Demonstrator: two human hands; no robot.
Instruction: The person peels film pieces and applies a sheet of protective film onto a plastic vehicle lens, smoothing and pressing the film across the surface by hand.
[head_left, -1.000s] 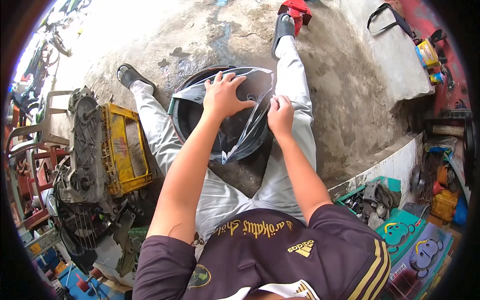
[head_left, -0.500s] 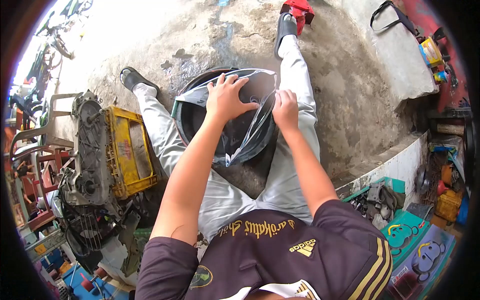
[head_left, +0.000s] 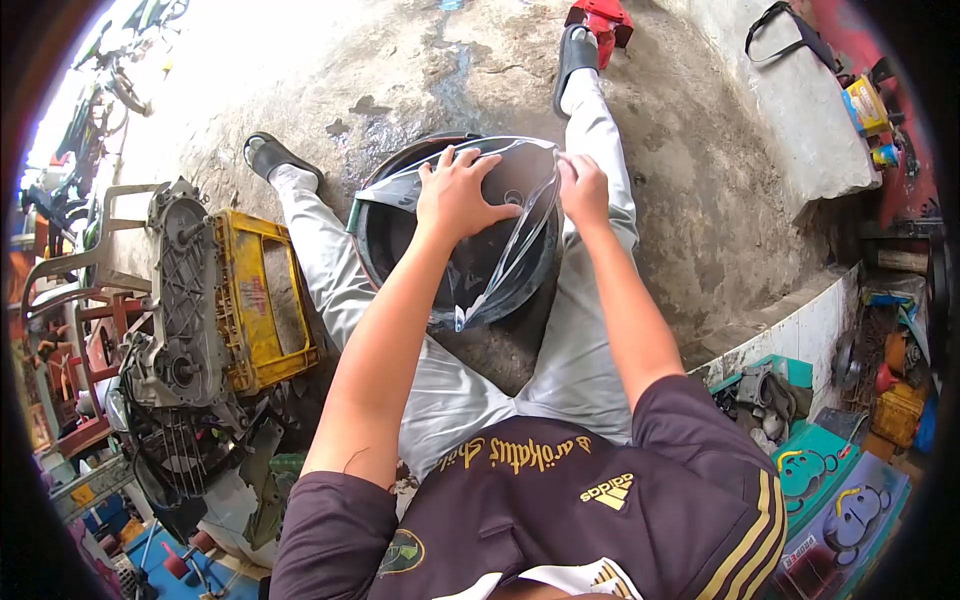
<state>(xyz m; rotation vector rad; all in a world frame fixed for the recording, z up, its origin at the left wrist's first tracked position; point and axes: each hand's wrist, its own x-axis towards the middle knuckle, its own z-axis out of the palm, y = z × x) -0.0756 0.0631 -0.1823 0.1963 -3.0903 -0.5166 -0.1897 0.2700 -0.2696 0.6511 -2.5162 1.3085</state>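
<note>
A clear, pointed plastic cover (head_left: 520, 240) with bright edges lies across a round black tub (head_left: 545, 285) on the floor between my legs. Through it the dark inside of the tub shows. My left hand (head_left: 460, 195) rests over the cover with fingers and thumb spread wide. At the far right corner of the cover, my right hand (head_left: 583, 188) has its fingers closed on the edge. One narrow tip (head_left: 459, 318) of the cover points back toward me over the near rim.
To the left stand a grey metal engine casing (head_left: 185, 300) and a yellow plastic crate (head_left: 250, 300). A red part (head_left: 603, 18) lies beyond my right foot. Greenish trays (head_left: 815, 460) and metal parts (head_left: 765, 390) sit at the lower right beside a low tiled wall (head_left: 800, 335).
My right hand has moved slightly up and to the right along the cover's edge. The left hand keeps its place on the cover, fingers still spread.
</note>
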